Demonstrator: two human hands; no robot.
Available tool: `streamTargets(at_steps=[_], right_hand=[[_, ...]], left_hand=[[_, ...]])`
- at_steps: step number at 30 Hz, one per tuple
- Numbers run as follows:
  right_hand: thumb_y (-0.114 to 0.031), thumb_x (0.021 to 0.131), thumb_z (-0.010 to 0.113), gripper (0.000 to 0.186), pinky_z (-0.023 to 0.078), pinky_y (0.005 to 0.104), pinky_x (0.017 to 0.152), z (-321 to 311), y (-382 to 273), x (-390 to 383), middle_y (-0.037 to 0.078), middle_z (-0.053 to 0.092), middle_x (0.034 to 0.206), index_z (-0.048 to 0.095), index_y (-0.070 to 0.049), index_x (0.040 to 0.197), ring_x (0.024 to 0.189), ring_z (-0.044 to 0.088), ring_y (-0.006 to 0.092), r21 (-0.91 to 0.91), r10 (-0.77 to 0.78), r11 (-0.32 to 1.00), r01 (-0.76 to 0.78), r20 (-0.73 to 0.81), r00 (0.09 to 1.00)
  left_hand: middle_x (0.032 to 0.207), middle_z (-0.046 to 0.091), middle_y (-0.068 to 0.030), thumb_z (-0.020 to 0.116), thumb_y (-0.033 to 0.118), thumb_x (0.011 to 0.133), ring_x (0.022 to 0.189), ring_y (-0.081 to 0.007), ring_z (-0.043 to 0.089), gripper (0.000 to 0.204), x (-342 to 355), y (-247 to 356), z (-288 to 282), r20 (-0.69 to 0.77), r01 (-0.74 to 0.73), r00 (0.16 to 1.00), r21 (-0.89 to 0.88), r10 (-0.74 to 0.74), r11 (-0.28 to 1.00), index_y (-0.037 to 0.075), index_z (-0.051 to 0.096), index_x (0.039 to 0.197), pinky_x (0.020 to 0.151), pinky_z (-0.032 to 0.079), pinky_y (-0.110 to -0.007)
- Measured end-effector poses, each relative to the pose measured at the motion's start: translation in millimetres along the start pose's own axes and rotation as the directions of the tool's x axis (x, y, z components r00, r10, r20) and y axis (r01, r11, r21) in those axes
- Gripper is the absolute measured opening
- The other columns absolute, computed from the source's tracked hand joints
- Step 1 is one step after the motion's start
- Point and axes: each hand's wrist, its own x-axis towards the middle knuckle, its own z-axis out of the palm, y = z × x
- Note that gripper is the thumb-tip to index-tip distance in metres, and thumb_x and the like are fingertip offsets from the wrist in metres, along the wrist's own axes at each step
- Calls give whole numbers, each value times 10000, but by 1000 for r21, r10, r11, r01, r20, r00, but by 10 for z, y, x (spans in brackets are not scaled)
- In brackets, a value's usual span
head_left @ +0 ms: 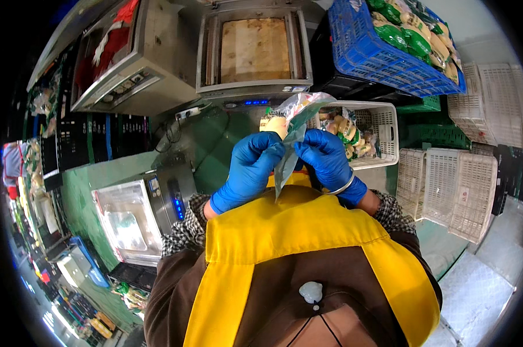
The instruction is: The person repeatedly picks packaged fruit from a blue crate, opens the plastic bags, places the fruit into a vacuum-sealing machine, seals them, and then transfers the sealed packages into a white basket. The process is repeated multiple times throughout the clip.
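My left hand [250,166], in a blue glove, pinches the edge of a clear plastic bag [297,122] in front of my chest. On the bag's other side my right hand [331,161], gloved in blue too, grips the film with closed fingers. A pale, rounded piece of food [274,125] shows at the bag's upper left; whether it lies inside the bag I cannot tell. The bag's loose end hangs down between my hands. Just beyond my right hand, a white crate [389,134] holds several bagged pale pieces with green on their wrapping.
Ahead stands a steel vacuum packing machine [305,49] with a worn board. Another steel machine [170,55], with red cloth on it, is at its left. A machine with a clear lid [128,217] sits left. A full blue crate [354,52] and white crates [475,196] stand right.
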Motion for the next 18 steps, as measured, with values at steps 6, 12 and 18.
streamTargets(at_steps=[6,12,18], right_hand=[[-160,664,734,668,371,344,939,-715,315,-125,136,445,1239,421,-31,1240,1116,459,254,-241,-334,914,325,3,942],[-186,725,694,621,382,332,919,-810,840,-514,113,454,1204,391,-49,1249,1115,452,231,-116,-123,988,103,-177,977],[-105,755,657,490,435,299,841,-1308,1681,-564,80,504,1115,441,-61,1192,1032,501,198,683,274,728,62,-372,887]], left_hand=[[721,570,16,516,37,841,655,-40,506,69,289,-9,398,-64,91,993,-57,-94,994,18,580,824,598,430,-189],[726,556,-78,556,49,792,638,-169,541,66,511,-304,1097,192,-216,969,341,157,915,8,579,838,601,438,-265],[733,532,-183,569,139,777,642,-344,532,125,861,-762,1647,384,-247,923,564,15,788,20,542,802,587,437,-375]])
